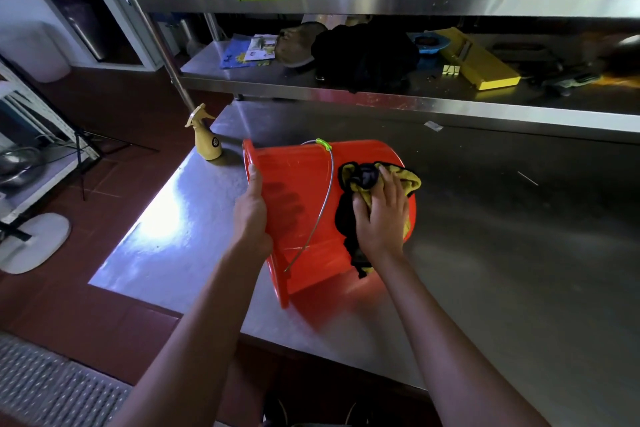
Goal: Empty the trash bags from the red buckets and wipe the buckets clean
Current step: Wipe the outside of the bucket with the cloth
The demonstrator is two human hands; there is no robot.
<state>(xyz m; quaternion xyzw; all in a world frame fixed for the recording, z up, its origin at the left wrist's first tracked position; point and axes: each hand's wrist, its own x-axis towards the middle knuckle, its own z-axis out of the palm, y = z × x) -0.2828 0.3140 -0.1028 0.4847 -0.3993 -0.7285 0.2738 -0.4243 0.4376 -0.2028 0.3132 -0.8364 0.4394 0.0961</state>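
Steel counter (485,253): red bucket (304,184) lying on its side at centre, mouth toward 9 o'clock; yellow spray bottle (206,140) upright at 10 o'clock corner.

One red bucket (304,204), one cloth (381,184), one spray bottle (207,142), two hands (252,211)

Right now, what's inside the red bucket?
The red bucket lies tipped, mouth facing left. Only the left hand fingers show dimly through its wall. Its interior is otherwise hidden; no bag shows.
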